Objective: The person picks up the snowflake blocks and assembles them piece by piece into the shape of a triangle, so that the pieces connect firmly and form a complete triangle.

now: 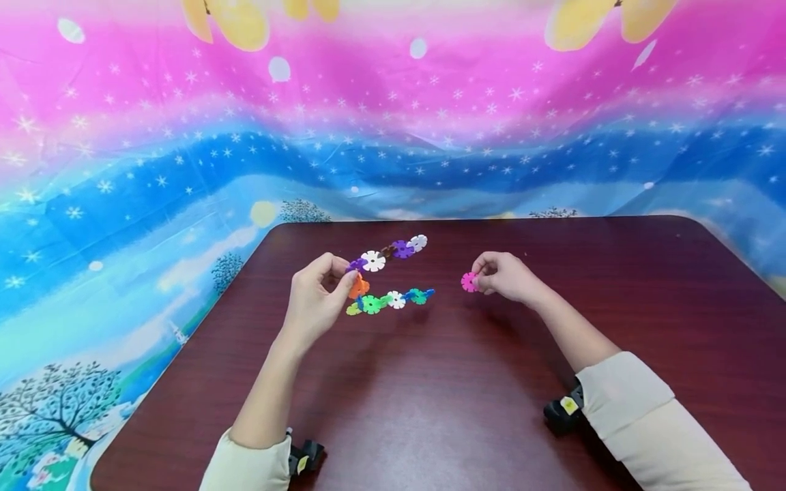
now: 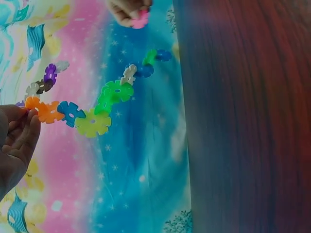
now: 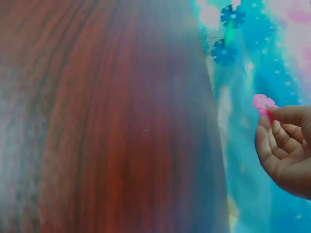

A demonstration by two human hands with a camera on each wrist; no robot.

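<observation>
My left hand (image 1: 316,300) pinches a chain of notched plastic snowflake discs near its middle, by an orange disc (image 1: 359,285). The chain bends there into two arms that point right. Its far arm has purple, brown and white discs (image 1: 372,260); the near arm runs through yellow, green (image 1: 371,304), white and blue ones, and the left wrist view shows a blue disc (image 2: 164,56) at its end. Between thumb and finger my right hand (image 1: 505,277) holds a single pink disc (image 1: 469,281), apart from the chain and to its right.
Both hands are over a dark red-brown wooden table (image 1: 430,409). Behind it and along its left side hangs a pink and blue printed cloth (image 1: 393,150). Black wrist cameras sit at the left cuff (image 1: 306,457) and the right cuff (image 1: 563,411).
</observation>
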